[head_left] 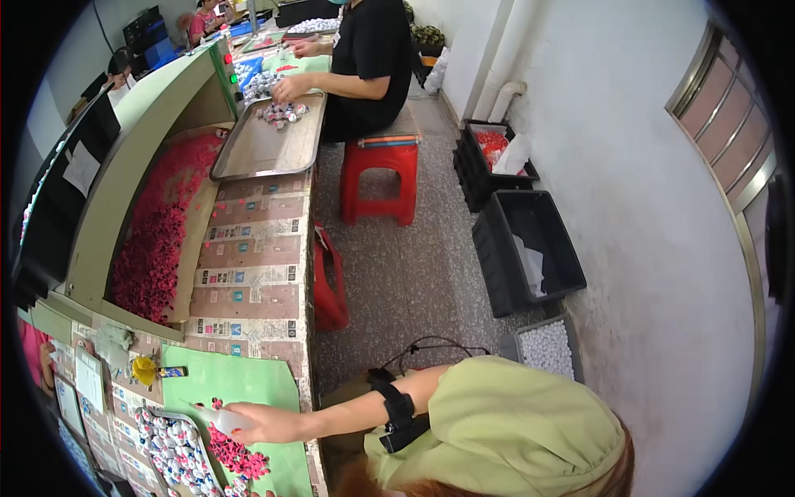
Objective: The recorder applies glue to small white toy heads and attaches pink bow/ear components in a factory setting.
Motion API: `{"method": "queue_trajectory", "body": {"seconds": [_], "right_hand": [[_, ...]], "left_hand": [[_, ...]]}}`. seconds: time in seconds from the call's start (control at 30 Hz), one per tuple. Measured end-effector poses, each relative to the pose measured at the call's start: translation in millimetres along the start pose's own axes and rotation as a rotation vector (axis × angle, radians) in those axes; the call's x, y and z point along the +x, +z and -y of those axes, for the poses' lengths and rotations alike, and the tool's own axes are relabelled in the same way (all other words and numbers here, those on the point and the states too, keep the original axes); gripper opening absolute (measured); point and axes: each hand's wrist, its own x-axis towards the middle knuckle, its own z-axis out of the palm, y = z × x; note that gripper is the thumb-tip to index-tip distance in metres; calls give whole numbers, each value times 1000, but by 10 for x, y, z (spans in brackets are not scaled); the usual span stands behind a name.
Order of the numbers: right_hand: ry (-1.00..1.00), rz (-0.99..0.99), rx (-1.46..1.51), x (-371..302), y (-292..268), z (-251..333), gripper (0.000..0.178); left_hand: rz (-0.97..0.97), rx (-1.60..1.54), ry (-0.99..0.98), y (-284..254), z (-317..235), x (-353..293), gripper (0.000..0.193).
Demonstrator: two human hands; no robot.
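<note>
Holding the bottle (226, 421) above the mat (248, 383), the right hand (269, 423) wraps its body, likely the best grip: it looks light and squeezable, the thin tip (194, 406) fragile. The left hand (269, 494) barely shows; I cannot tell its state.

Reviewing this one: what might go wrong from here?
The right hand holds a white squeeze bottle over the green mat, so its contents might drip there. Loose pink pieces lie beside the narrow tray of mostly white pieces; a nudge could mix them. The wide metal tray sits near the table's edge; a knock might shift it.
</note>
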Motion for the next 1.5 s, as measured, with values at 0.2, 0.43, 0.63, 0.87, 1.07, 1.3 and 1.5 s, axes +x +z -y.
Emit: {"method": "queue_trajectory", "body": {"seconds": [0.2,0.43,0.63,0.87,1.07,1.3,1.5], "right_hand": [[144,130,118,-109,-65,187,34],[218,218,31,-63,34,283,41],[283,144,-13,-177,214,267,32],[140,98,-238,-253,389,269,35],[-171,227,-366,-270,400,195,42],[-276,221,-464,-327,410,207,48],[-246,229,-445,-348,410,196,47]], "left_hand": [[16,-575,-252,61,7,-73,41],[-140,-861,-393,-250,93,-237,48],[-265,-1018,-463,-313,-31,-335,43],[-277,-1069,-469,-428,-143,-395,39],[-285,-1080,-440,-409,-119,-454,37],[-258,-1105,-461,-413,-115,-444,39],[-258,-1114,-468,-424,-128,-461,39]]}}
